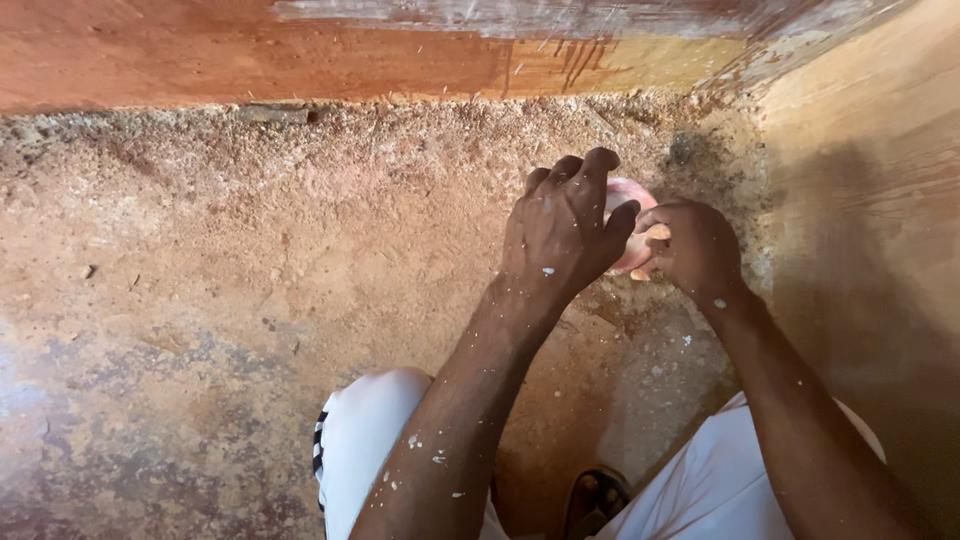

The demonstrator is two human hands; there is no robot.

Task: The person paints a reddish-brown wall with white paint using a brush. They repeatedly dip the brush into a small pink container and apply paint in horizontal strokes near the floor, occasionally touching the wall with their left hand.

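Note:
Both my hands meet over a small pale pink, rounded object (631, 200) near the corner of the dusty floor. My left hand (560, 228) curls over it from the left, fingers bent around its top and side. My right hand (697, 248) presses against its right side, fingers closed, with something small and tan at the fingertips. Most of the pink object is hidden behind my hands, so its exact kind cannot be told. White flecks dot both forearms.
The ground (250, 280) is reddish earth strewn with sawdust. A reddish-orange wall (300, 60) runs along the far edge and a tan wall (870, 130) stands at the right. My white shorts (365, 440) and a sandalled foot (595, 500) show below.

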